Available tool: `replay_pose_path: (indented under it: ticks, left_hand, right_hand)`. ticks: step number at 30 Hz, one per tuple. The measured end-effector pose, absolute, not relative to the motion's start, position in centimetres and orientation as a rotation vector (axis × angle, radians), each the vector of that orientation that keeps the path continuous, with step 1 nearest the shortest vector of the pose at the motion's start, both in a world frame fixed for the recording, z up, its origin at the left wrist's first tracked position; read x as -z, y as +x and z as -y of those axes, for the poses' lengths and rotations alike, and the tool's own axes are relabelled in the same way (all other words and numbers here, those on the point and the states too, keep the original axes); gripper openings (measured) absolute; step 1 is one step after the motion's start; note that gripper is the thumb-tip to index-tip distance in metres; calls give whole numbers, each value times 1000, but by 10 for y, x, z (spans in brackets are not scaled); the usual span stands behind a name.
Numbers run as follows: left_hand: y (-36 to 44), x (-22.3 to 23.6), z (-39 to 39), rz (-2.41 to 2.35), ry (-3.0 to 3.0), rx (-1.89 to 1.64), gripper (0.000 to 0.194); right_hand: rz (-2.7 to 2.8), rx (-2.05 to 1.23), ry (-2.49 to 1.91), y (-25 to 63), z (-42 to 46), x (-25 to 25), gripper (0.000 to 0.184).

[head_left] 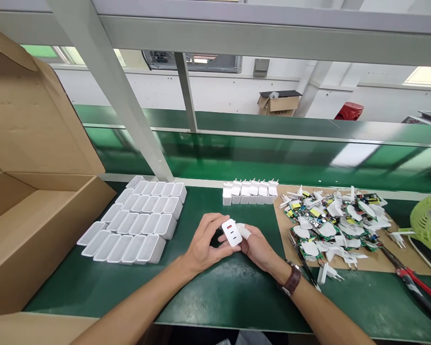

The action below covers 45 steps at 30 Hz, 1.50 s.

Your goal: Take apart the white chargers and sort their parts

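Both my hands meet over the green mat near the table's middle and hold one white charger [232, 233], its port face with a red slot turned up toward me. My left hand [204, 242] curls round its left side. My right hand [256, 244], with white tape on a fingertip and a brown watch at the wrist, pinches its right side. To the left lie rows of empty white charger shells [136, 223]. Behind the hands stands a short row of assembled white chargers [249, 191].
A large open cardboard box [28, 201] fills the left. On a cardboard sheet [380, 263] at the right lies a heap of circuit boards with plug caps [330, 223]. Red-handled pliers [413, 280] and a green fan [429, 218] sit far right. A green conveyor [273, 153] runs behind.
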<state>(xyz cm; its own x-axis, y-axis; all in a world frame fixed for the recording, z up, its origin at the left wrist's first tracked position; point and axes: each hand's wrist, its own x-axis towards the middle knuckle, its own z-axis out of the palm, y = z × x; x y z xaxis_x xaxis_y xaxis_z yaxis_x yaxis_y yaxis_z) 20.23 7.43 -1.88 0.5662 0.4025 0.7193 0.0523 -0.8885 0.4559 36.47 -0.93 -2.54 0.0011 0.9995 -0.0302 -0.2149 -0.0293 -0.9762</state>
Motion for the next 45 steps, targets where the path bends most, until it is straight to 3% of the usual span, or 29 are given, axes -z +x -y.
replay_pose_path:
  ticks: [4,9,13,15,19,22,29,34,42,45]
  left_hand:
    - [201,19,-75,-368,2423,-1218,65]
    - [195,21,-76,-498,2315,-990,83]
    - [195,19,-78,-494,2245,-963,51]
    - [196,18,-79,-436,2257,-981,34]
    - [200,18,-83,-330,2266,-981,25]
    - [203,18,-85,-212,2287,-990,30]
    - [205,9,-84,-307,2339,-995,20]
    - [204,-1,-86,-154,2469,-1020,24]
    - [201,-29,-85,-492,2631,-414,6]
    - [205,-48,-110,-642,2638,-300,12]
  right_hand:
    - [1081,-1178,-1173,368,9,32,50]
    - [1064,-897,-1241,373,9,43,34]
    - [1137,-586,-1450,371,12,48,35]
    - [1185,-508,-1492,369,13,50,49]
    - [1346,-626,-1395,370,12,53,91]
    - [1442,-762,-1349,373,10,54,100]
    - [1414,-795,-1390,374,9,57,102]
    - [1386,-872,-1394,374,8,53,100]
    - [1503,-768,-1401,375,10,51,104]
    - [1535,-688,-1424,377,11,54,104]
